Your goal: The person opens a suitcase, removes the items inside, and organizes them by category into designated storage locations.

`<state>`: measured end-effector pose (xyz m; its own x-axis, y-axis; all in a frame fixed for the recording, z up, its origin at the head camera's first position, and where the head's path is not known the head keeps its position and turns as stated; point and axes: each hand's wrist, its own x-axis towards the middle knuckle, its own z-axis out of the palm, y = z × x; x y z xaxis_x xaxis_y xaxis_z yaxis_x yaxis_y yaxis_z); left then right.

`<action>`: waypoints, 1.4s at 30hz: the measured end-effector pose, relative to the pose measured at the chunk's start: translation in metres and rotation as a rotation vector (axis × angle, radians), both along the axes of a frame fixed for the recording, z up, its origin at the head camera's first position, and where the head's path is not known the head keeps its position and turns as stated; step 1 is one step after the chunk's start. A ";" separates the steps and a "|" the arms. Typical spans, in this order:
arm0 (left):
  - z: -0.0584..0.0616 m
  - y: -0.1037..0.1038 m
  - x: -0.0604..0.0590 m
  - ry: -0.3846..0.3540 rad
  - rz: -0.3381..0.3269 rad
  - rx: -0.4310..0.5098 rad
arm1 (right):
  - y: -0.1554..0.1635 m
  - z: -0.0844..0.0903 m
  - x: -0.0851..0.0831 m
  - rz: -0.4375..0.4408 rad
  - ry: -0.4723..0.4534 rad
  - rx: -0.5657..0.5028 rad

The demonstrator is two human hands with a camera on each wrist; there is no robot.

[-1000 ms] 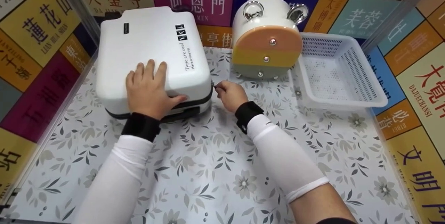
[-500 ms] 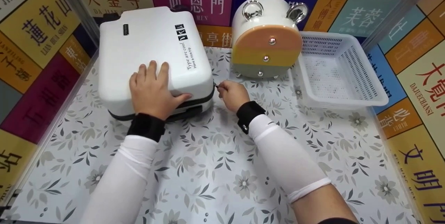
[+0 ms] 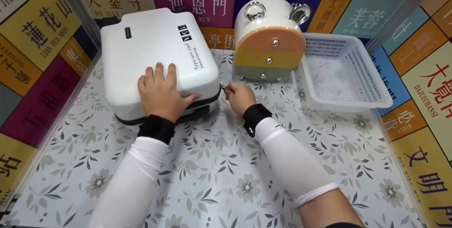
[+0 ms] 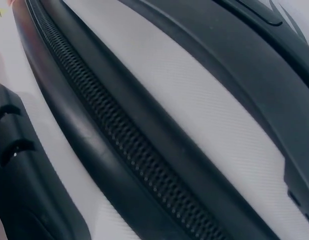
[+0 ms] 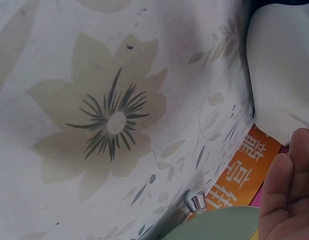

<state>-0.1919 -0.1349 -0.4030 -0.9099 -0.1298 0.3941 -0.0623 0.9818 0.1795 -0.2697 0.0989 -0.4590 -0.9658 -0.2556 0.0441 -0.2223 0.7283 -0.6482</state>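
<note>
A small white hard-shell suitcase [image 3: 148, 44] lies flat on the floral-covered table, its lid closed. My left hand [image 3: 161, 92] rests on the lid's near part, fingers spread and thumb over the front edge. At the suitcase's near right corner, my right hand [image 3: 241, 97] pinches a small dark zipper pull [image 3: 222, 87] between thumb and curled fingers. A black zipper [image 4: 119, 135] runs along the suitcase's side in the left wrist view, its teeth meshed in the stretch shown. The right wrist view catches the curled fingers [image 5: 279, 185] beside the white shell.
A white rounded drawer box [image 3: 270, 44] with orange, yellow and green fronts and silver ears stands behind my right hand. To its right sits a white perforated plastic basket [image 3: 317, 100]. Printed walls [image 3: 31, 62] enclose the table at the back and both sides.
The suitcase has turned slightly and its near end has shifted right. My left hand has moved right with it, and my right hand has edged right, still pinching the zipper pull.
</note>
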 end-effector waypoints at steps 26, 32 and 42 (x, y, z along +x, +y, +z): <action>0.000 0.010 -0.002 -0.045 0.035 -0.008 | 0.004 -0.004 0.002 -0.015 -0.007 -0.024; 0.001 0.011 -0.002 -0.044 0.041 -0.018 | 0.005 -0.002 0.002 -0.026 -0.008 -0.023; 0.001 0.012 -0.003 -0.032 0.045 -0.021 | 0.005 -0.001 0.003 -0.030 -0.016 -0.032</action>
